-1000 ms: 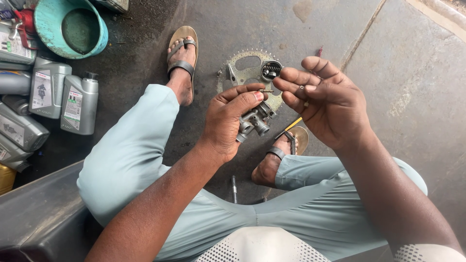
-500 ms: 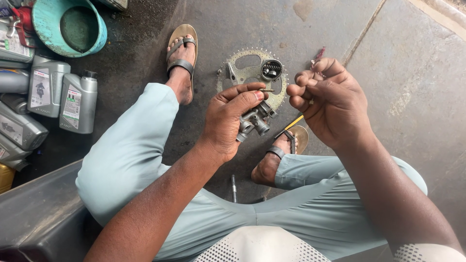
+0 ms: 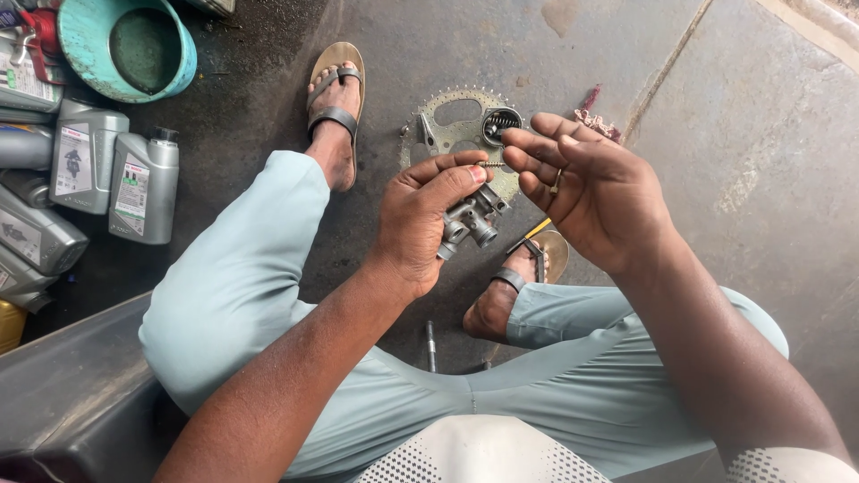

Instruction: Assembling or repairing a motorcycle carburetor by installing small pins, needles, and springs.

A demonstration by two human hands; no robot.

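Note:
My left hand [image 3: 422, 219] grips a small grey metal part [image 3: 472, 219] with round ports, held above my lap. Between its thumb and forefinger and the fingertips of my right hand [image 3: 586, 192] sits a thin screw or spring [image 3: 489, 165]; I cannot tell which. My right hand is raised beside the left, palm toward me, fingers slightly spread, and a yellow-handled tool [image 3: 539, 227] shows just below it. On the concrete floor behind both hands lies a toothed sprocket [image 3: 447, 125] with a round bearing piece [image 3: 497, 123] on it.
Grey oil bottles [image 3: 143, 188] stand and lie at the left, beside a teal bowl [image 3: 183, 67] at top left. A dark tray edge [image 3: 63, 385] is at bottom left. My sandalled feet [image 3: 333, 98] rest on the floor, and a metal rod [image 3: 430, 344] lies between my legs.
My right hand has opened its fingers and moved left toward the left hand's fingertips; the small reddish item it held up before is no longer raised. The left hand stayed in place.

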